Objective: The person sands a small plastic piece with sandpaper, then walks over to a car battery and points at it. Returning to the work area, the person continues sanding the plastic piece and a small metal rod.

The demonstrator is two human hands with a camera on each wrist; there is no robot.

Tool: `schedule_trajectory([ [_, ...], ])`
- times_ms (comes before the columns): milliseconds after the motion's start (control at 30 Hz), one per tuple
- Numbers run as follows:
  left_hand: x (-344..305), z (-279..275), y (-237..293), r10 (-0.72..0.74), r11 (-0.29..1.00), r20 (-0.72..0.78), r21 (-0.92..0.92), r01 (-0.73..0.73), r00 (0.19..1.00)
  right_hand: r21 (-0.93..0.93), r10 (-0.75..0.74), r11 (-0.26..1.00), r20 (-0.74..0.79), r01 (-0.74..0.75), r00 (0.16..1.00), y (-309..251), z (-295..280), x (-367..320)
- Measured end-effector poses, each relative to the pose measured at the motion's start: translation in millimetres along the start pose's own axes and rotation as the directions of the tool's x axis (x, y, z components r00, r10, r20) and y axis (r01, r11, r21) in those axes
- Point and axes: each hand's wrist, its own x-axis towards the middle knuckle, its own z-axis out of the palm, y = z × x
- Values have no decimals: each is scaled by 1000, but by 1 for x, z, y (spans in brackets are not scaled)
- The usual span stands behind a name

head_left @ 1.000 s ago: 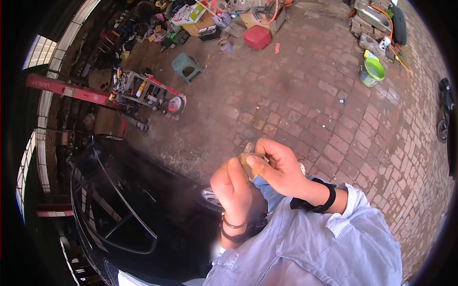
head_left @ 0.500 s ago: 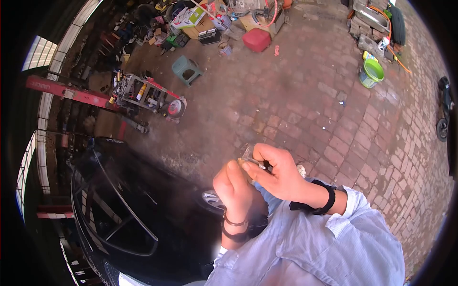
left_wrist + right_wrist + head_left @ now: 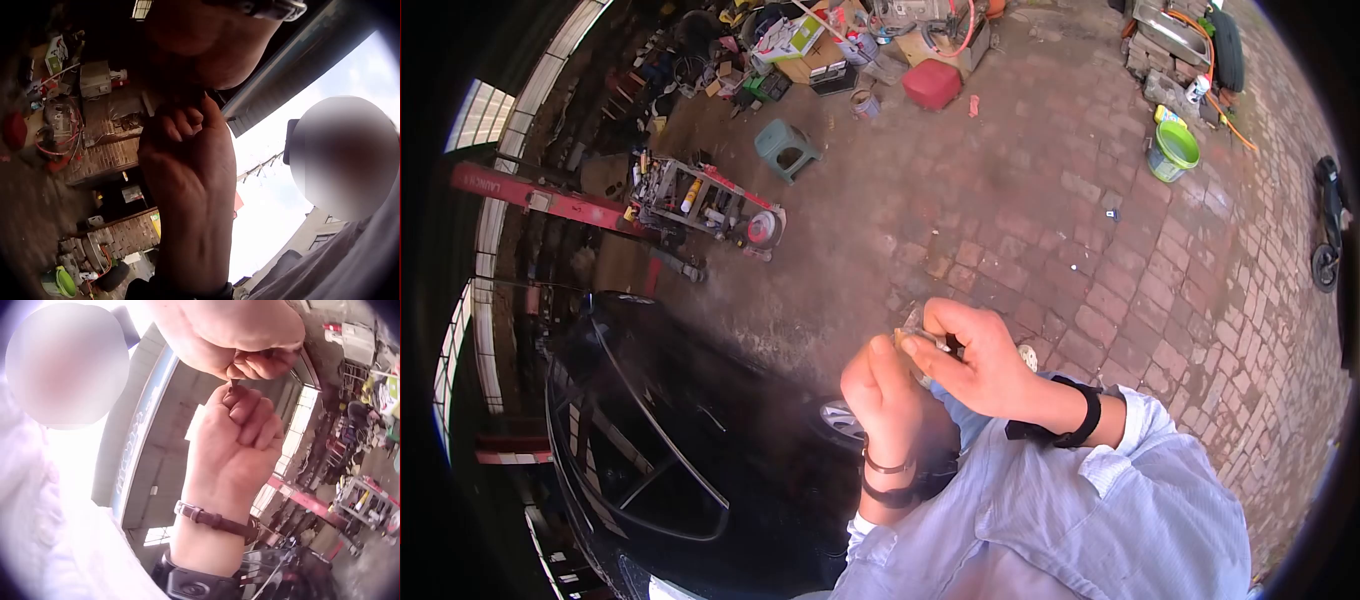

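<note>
Both hands meet in front of the shirt, their thumbs and fingertips close together. A small, thin, partly see-through piece [image 3: 913, 320], brownish at one edge, sits between them, mostly covered by the fingers. The right hand [image 3: 985, 362] pinches it with thumb and bent index finger. From the other side, the left hand [image 3: 882, 388] pinches its near edge, fingers curled. In the right wrist view, a dark pointed tip [image 3: 233, 386] shows between the hands. What kind of thing it is, I cannot tell.
A black car [image 3: 700, 430] stands at the left. Beyond are a tool cart [image 3: 710, 205], a grey-green stool [image 3: 787, 150], a red container [image 3: 932, 84] and a green bucket [image 3: 1173, 150]. Brick paving [image 3: 1090, 240] covers the ground; a red lift beam [image 3: 550, 195] reaches in from the left.
The hands stay together with only slight movement. The right hand has turned a little, so more of the see-through part shows beyond its fingers and less of the brownish part.
</note>
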Motion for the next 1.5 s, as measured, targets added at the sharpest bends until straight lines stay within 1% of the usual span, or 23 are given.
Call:
schedule_trajectory([
  [67,1,1,0,3,1000,3,-2,-3,1000,5,20,1000,29,-20,999,1,-2,2],
  [167,-5,0,0,-1,1000,-13,18,1,1000,20,-21,1000,-84,23,996,1,-2,8],
  [233,1,2,3,14,1000,-37,22,-13,999,38,1,999,39,-2,999,-4,1,-4],
  [300,-1,0,4,8,1000,10,-19,-8,1000,-3,-14,1000,66,14,998,1,-1,-1],
  [400,-5,-1,0,-21,1000,3,-9,21,1000,41,12,999,-69,-9,998,2,-1,11],
  [433,0,1,-1,-17,1000,-9,-20,17,1000,37,0,999,-73,2,997,2,0,7],
  [500,0,-3,-4,22,1000,0,-1,-22,1000,19,-16,1000,55,15,998,2,3,-6],
  [567,-6,-4,-7,34,999,4,27,-34,999,38,44,998,50,-46,998,3,1,2],
  [633,-6,-1,-3,-12,1000,-18,-3,12,1000,37,16,999,-52,-14,999,1,0,8],
  [700,-6,-3,-4,11,999,-23,31,-11,1000,62,27,998,30,-29,999,-2,5,-5],
  [867,-10,-3,-2,19,1000,16,12,-19,1000,52,4,999,-85,0,996,1,0,8],
  [900,-7,-1,0,4,1000,9,4,-4,1000,25,5,1000,-34,-4,999,-4,2,1],
  [933,-5,1,-4,81,996,8,42,-81,997,32,2,999,-21,-2,1000,-5,2,-1],
  [967,-6,0,-6,77,996,5,42,-78,997,39,8,999,0,-8,1000,-4,3,-4],
  [1033,-6,-2,-8,9,1000,39,6,-9,999,42,-2,999,-122,7,993,7,-1,11],
  [1100,-7,0,-4,-28,999,36,-27,29,999,79,36,997,-106,-28,994,5,-1,7],
  [1167,-5,0,-4,-18,1000,12,-26,18,1000,74,25,997,-1,-25,1000,0,6,-9],
  [1233,-4,-1,-5,-45,999,16,-11,45,999,11,6,1000,-4,-6,1000,7,4,-3],
  [1300,-7,-3,-4,-67,998,34,8,66,997,21,6,1000,-221,-1,975,25,-3,21],
  [1367,-8,-2,0,-74,985,57,-155,82,996,67,48,997,-229,-34,972,15,-18,25],
  [1400,-6,-4,6,-157,965,78,-201,170,984,216,104,974,-183,-63,978,13,-23,23],
  [1467,-3,-6,3,-176,957,97,-215,194,980,461,166,880,-79,-111,983,11,-25,16],
  [1500,-2,-7,3,-194,950,125,-222,218,973,460,167,881,-78,-113,983,8,-26,15],
])
